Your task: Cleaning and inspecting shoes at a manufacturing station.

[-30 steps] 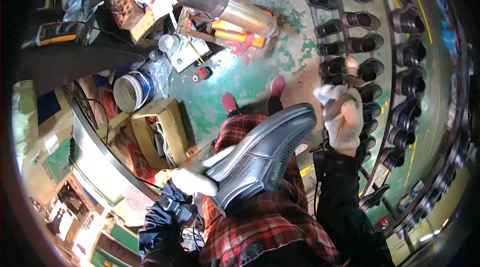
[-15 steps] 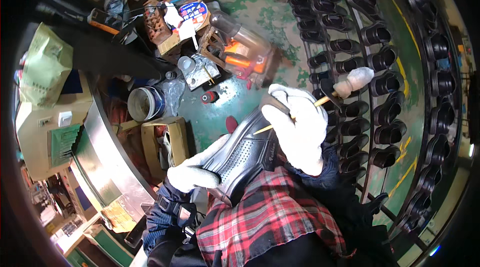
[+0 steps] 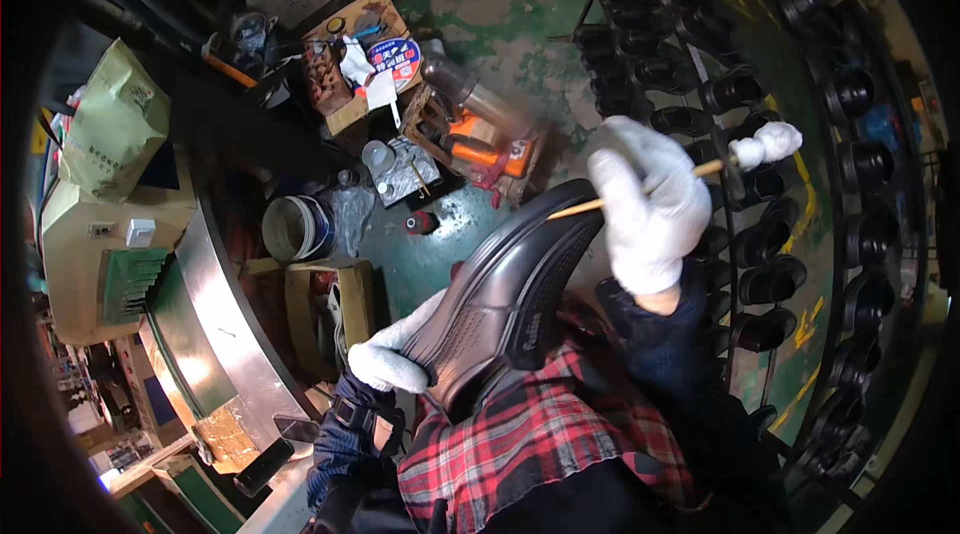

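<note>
A black leather shoe (image 3: 490, 304) with rows of small perforations lies tilted across my lap, against a red plaid cloth (image 3: 540, 429). My left hand (image 3: 392, 356), in a white knit glove, is closed around the shoe's lower left end. In my right hand (image 3: 655, 209), also gloved in white and slightly blurred, is a thin wooden stick (image 3: 577, 209). White wadding (image 3: 768, 145) is bound on the stick's far right end. The stick's bare tip lies over the shoe's upper end; whether it touches is unclear.
Racks of black shoes (image 3: 765, 279) line the right side. Ahead on the floor stand a bucket (image 3: 292, 229), a small red-and-black bottle (image 3: 421, 223) and an orange machine (image 3: 490, 149), partly blurred. A metal-edged bench (image 3: 235, 314) runs along the left, beside a cardboard box (image 3: 355, 299).
The shoe has turned, showing more of its sole edge. My right hand has moved right and up with the stick, whose tip shifted from the shoe's middle to its upper end.
</note>
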`<state>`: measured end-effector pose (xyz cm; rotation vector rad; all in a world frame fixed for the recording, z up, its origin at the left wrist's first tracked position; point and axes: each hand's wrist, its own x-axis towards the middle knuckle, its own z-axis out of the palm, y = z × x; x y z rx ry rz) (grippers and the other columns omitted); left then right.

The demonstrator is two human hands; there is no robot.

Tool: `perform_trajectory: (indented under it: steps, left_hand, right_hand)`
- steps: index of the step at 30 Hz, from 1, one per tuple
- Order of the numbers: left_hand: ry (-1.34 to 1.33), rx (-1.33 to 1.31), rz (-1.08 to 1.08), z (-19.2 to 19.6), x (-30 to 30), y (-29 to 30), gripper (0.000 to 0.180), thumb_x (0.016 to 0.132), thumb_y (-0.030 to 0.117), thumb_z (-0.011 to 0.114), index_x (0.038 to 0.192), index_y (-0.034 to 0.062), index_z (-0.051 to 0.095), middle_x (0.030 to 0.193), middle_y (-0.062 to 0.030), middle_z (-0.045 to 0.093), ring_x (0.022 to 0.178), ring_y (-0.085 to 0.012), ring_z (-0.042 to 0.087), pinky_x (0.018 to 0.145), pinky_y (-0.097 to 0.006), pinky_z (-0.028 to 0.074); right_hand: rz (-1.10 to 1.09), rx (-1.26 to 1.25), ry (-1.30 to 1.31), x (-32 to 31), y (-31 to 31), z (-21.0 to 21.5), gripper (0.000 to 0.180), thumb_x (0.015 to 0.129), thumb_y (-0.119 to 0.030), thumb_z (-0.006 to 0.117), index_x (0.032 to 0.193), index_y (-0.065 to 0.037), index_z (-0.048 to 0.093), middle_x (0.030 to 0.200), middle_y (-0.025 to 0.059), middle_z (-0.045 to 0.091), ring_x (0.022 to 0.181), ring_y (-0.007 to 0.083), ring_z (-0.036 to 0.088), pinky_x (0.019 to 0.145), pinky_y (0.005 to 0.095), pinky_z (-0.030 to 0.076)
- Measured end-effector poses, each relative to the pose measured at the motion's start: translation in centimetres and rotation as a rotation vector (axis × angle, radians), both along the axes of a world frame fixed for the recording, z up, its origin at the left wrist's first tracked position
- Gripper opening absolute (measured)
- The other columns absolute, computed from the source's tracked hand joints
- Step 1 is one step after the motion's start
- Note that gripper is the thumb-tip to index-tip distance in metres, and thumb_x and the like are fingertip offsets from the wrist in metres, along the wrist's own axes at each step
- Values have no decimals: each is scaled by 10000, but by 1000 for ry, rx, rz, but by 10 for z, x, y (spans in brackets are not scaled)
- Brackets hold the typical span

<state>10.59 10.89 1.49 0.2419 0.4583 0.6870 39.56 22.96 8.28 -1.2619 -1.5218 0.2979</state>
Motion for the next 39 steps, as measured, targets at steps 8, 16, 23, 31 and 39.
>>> perform_trajectory:
  steps: [8, 16, 23, 31, 39]
  left_hand:
    - [-99, -205, 298, -69, -21, -45, 997, 555, -45, 646, 1490, -50, 300, 1463, -189, 455, 1351, -305, 441, 1155, -381, 306]
    - [-140, -191, 251, -17, 19, 2, 689, 993, 544, 458, 1407, -5, 419, 1360, -186, 536, 1212, -324, 565, 1046, -491, 466]
    - [238, -93, 222, 29, 54, 20, 660, 1003, 497, 469, 1470, 50, 337, 1393, -204, 497, 1236, -346, 547, 1057, -502, 461]
    - [373, 123, 212, 0, 54, 29, 729, 1018, 408, 483, 1584, 202, 73, 1563, -138, 296, 1352, -291, 447, 1097, -432, 420]
    - [117, -276, 527, 5, 68, 61, 560, 1001, 390, 546, 1473, 160, 352, 1260, -102, 583, 1106, -257, 606, 957, -443, 515]
  right_hand:
    - [-269, -295, -173, 67, -10, -87, 241, 823, -201, 777, 955, -7, 718, 899, 162, 727, 796, 271, 714, 714, 355, 553]
    - [-148, -286, 484, 19, -22, -33, 258, 852, -51, 734, 1087, 38, 680, 994, 62, 699, 816, 95, 606, 753, 251, 507]
    - [282, -15, -149, -40, -15, -26, 267, 777, -34, 761, 1041, -44, 721, 1051, 158, 691, 953, 295, 683, 795, 331, 569]
    - [419, 76, -426, -60, -18, -28, 234, 808, -14, 717, 1037, 22, 687, 1036, 147, 668, 1012, 267, 658, 843, 362, 577]
    - [515, 9, -364, -69, -33, -9, 176, 789, -125, 746, 955, -70, 726, 903, 85, 703, 845, 286, 693, 724, 384, 551]
